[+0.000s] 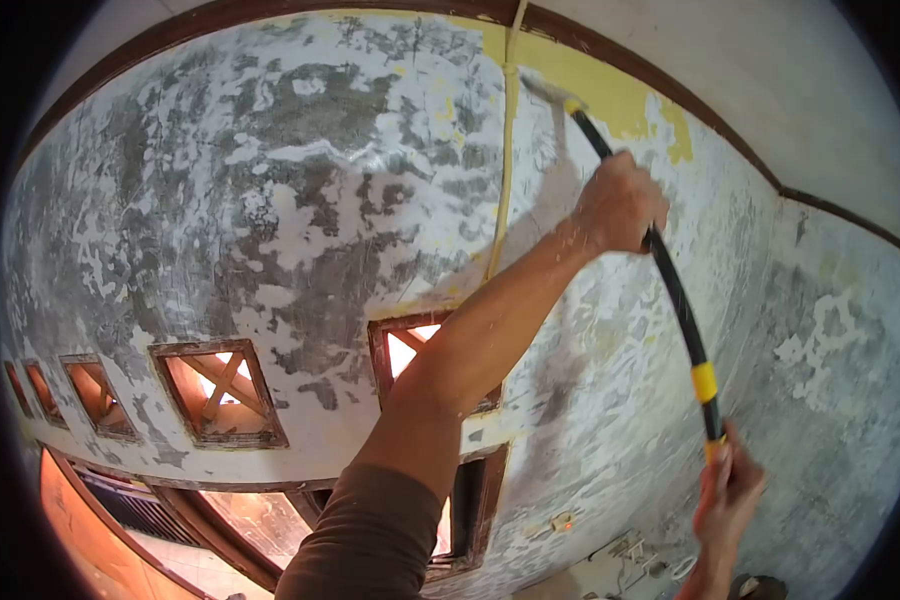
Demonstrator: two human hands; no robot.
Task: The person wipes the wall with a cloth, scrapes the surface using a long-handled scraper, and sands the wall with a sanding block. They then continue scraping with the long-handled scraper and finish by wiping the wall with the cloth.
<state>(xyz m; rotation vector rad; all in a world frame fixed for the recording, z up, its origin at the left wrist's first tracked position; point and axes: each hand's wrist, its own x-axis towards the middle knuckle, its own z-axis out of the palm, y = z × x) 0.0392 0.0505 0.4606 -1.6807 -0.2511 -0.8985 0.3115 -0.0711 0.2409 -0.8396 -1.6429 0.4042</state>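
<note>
Black, yellow-banded long pole [678, 300], its head [572, 104] at the patchy grey-white plaster wall [290, 210] before us, beside yellow paint [615, 85]; scraping appears in hand. Left hand [625, 203] above, right hand [730, 490] below: fingers clamped on it. Next stroke seemingly needs even pressure.

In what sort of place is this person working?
Probably a room under renovation: the wall is patchy grey and white, yellow paint shows near its top, and a long pole is held up to it.
</note>
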